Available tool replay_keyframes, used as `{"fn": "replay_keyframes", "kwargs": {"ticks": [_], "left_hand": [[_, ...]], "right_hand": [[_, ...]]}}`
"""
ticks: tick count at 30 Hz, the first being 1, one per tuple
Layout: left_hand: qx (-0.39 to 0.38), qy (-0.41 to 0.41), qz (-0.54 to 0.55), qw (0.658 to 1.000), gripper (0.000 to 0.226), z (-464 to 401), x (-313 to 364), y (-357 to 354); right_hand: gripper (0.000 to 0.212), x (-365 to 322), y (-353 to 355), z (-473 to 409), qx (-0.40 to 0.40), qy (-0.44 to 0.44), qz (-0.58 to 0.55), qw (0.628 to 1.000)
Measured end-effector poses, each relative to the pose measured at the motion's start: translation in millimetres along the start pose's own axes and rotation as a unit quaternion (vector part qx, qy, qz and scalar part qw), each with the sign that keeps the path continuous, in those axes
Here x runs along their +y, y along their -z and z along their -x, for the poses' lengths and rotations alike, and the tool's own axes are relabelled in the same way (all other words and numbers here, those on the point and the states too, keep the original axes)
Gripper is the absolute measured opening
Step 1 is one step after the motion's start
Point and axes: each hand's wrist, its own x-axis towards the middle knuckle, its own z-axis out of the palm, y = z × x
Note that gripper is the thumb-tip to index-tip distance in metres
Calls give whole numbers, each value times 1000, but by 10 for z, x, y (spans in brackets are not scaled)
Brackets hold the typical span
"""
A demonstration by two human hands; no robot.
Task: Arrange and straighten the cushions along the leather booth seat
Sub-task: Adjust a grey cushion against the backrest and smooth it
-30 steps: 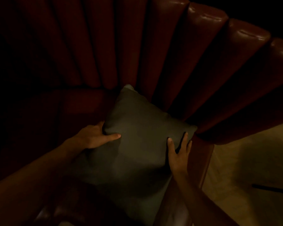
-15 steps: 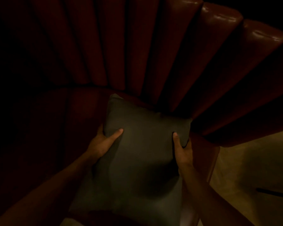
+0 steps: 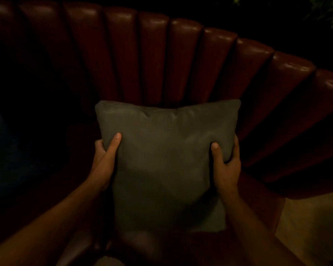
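A square grey-green cushion (image 3: 167, 156) stands nearly upright on the dark red leather booth seat (image 3: 258, 204), its top edge level against the channel-tufted backrest (image 3: 154, 58). My left hand (image 3: 104, 162) grips its left edge, thumb on the front face and fingers behind. My right hand (image 3: 226, 166) grips the right edge the same way. Both forearms reach in from the bottom of the view. The scene is dim.
The curved backrest sweeps round to the right, where the booth ends at a pale floor (image 3: 311, 227). The seat to the left lies in deep shadow. Green foliage (image 3: 331, 10) shows behind the backrest at the top right.
The cushion has turned from a tilted, diamond-like pose to square and upright against the backrest. Both hands shifted from resting on its face to gripping its side edges.
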Motion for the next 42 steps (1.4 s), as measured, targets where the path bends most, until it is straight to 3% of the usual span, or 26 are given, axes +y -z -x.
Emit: {"fn": "replay_keyframes", "kwargs": {"ticks": [6,10,16,21,27,33,36,39,42], "left_hand": [[10,-19,78,997,99,-77,709,881],[6,-13,93,996,120,-92,1064,1540],[16,-40,132,990,102,-202,1314,2231],[32,-54,146,987,104,-391,1335,2397],[12,25,126,992,74,-686,1213,2390],[62,-17,124,990,87,-1033,1119,2173],[109,-75,53,990,114,-1191,1068,2102],[115,-163,-85,976,109,-1227,1109,1975],[119,-300,-249,913,108,-1262,1206,1888]], "right_hand": [[82,-573,-858,307,-51,23,-56,997],[80,-882,-1390,542,-76,54,-70,993],[68,-1242,-2031,684,-104,107,-95,984],[63,-1313,-2427,517,-114,150,-108,976],[61,-1172,-2690,199,-99,170,-115,974],[87,-986,-2905,-204,-119,161,-37,979],[91,-973,-2988,-332,-109,213,44,970],[78,-1072,-3115,-413,-112,304,113,939],[74,-1191,-3245,-465,-132,360,193,903]]}}
